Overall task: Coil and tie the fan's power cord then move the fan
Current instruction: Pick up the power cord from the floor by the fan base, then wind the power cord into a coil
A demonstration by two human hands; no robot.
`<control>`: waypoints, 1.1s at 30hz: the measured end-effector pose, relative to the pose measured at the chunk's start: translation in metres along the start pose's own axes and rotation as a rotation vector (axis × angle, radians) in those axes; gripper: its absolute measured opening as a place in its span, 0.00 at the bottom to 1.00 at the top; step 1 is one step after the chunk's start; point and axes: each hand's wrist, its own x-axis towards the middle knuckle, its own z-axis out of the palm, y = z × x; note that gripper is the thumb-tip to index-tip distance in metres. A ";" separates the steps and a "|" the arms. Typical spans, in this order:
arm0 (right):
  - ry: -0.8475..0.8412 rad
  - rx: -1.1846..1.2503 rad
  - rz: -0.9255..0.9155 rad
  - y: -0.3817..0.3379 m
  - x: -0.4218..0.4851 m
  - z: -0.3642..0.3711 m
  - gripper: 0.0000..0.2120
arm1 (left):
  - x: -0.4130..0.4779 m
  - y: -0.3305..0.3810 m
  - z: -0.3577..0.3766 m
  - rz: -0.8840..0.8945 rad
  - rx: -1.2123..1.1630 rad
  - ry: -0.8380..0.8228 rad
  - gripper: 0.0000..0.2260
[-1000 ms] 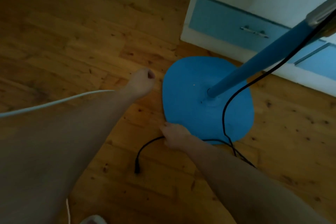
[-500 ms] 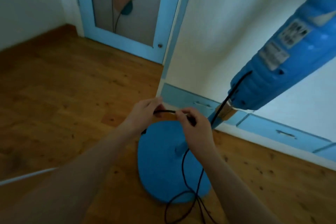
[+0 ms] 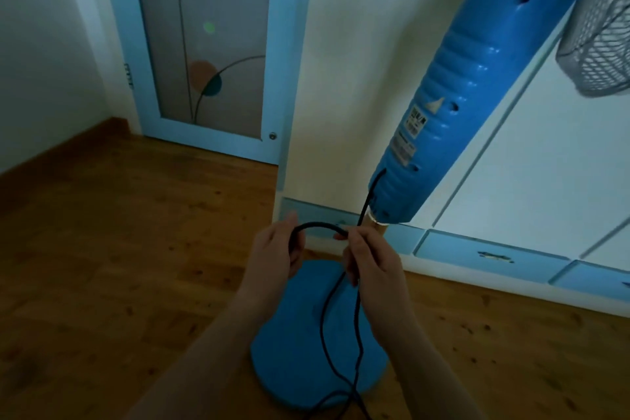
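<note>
Black power cord (image 3: 320, 225), on the floor (image 3: 136, 249) a second ago, now arches above the base (image 3: 296, 334) of the fan (image 3: 477, 95); left hand (image 3: 272, 259) curls its fingers (image 3: 296, 254) round it at 9 o'clock, right hand (image 3: 371, 259) pinches at 3: coiling looks ready to start.

Worn on the head, wide-angle, facing forward and down. Close on left hand (image 3: 272, 261) and right hand (image 3: 373, 262) gripping power cord (image 3: 317, 224) just below centre; fan base (image 3: 293, 368) at 6 o'clock, door (image 3: 204, 44) far off at 11 o'clock.
</note>
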 end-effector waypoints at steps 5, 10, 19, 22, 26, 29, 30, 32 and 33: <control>-0.087 -0.132 -0.042 0.004 0.030 -0.002 0.11 | 0.022 -0.011 0.008 0.013 -0.005 -0.049 0.23; 0.002 0.108 0.075 0.009 0.056 0.004 0.15 | 0.044 -0.014 0.015 0.048 -0.049 0.003 0.21; 0.083 0.358 -0.047 -0.010 0.056 -0.006 0.04 | 0.028 0.000 0.017 0.429 0.385 -0.040 0.10; 0.093 0.053 -0.174 -0.016 0.048 -0.024 0.05 | 0.028 0.009 0.012 0.525 0.787 -0.023 0.11; 0.061 -0.215 -0.285 -0.024 0.042 -0.032 0.05 | 0.027 0.025 0.013 0.366 0.978 -0.138 0.09; 0.019 -0.208 -0.283 -0.025 0.038 -0.030 0.04 | 0.022 0.029 0.012 0.349 0.892 -0.107 0.12; 0.016 -0.205 -0.258 -0.024 0.038 -0.031 0.04 | 0.021 0.031 0.011 0.344 0.837 -0.075 0.14; -0.008 -0.236 -0.170 -0.023 0.037 -0.034 0.04 | 0.020 0.033 0.011 0.282 0.669 -0.015 0.15; -0.030 -0.262 -0.132 -0.022 0.036 -0.034 0.05 | 0.019 0.034 0.011 0.242 0.579 0.012 0.15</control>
